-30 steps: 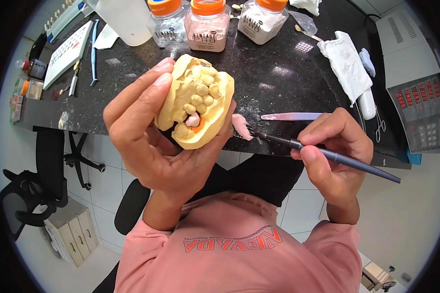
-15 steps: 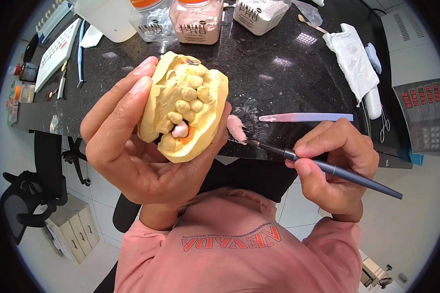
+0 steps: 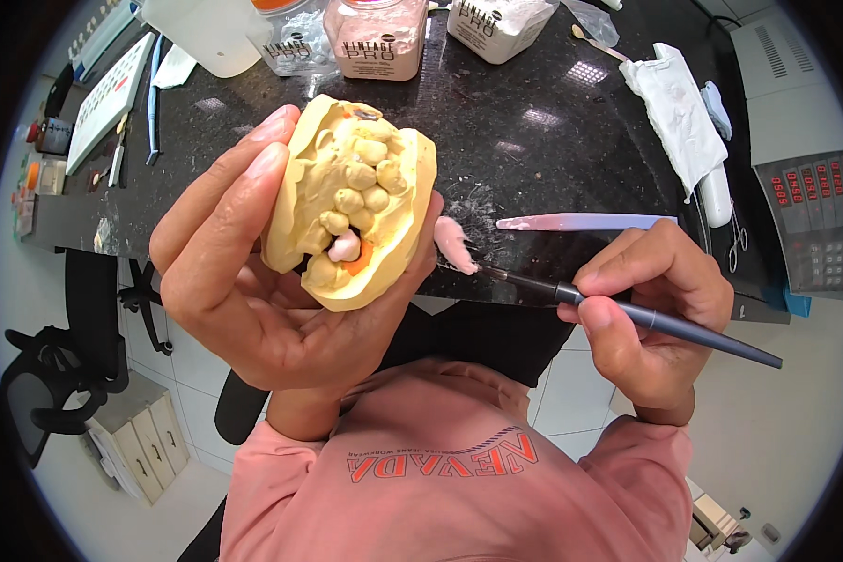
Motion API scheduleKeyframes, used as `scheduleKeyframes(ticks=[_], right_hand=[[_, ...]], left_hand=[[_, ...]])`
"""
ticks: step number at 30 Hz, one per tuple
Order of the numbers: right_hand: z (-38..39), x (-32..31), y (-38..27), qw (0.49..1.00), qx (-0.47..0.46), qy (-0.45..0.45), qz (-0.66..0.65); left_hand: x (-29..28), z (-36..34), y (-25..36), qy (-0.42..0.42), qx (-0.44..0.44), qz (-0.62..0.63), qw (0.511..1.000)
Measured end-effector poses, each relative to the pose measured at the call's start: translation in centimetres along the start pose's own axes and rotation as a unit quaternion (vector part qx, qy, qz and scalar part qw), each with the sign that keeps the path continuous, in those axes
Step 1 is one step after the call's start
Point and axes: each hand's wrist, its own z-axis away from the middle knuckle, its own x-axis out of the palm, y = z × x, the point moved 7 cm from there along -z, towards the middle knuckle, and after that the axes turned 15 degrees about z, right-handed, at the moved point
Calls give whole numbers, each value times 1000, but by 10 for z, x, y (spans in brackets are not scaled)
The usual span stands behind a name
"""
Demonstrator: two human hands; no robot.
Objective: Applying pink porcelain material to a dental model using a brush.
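My left hand (image 3: 244,281) is closed around a yellow plaster dental model (image 3: 300,215), teeth facing up, with a pale pink crown (image 3: 345,245) beside an orange patch near its lower end. In my right hand (image 3: 660,318), a slim dark brush (image 3: 679,328) is pinched between thumb and fingers. The brush's bristle tip meets the lower end of a pink paste blob (image 3: 455,242) on the black counter (image 3: 496,122), just right of the model. Behind the brush lies a pale lilac spatula (image 3: 585,222) with pink on its blade.
Powder jars (image 3: 377,51) and a translucent jug (image 3: 206,33) stand along the back. A white palette (image 3: 108,108) and tools sit left. Folded white tissue (image 3: 672,122), scissors (image 3: 735,239) and a grey machine with a red display (image 3: 806,215) are right; an office chair (image 3: 66,375) is lower left.
Since a second ago my left hand and the model have moved left and slightly down. My right hand has shifted down and right, brush still at the paste. The counter items sit higher in view.
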Motion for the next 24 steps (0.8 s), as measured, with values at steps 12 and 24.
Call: scheduleKeyframes(ticks=[12,24], right_hand=[[-1,1,2,1000,-14,4,-17],[8,-6,-17,968,-187,81,-148]], left_hand=[[0,0,0,-21,23,8,999],[2,4,-3,-64,10,-11,998]])
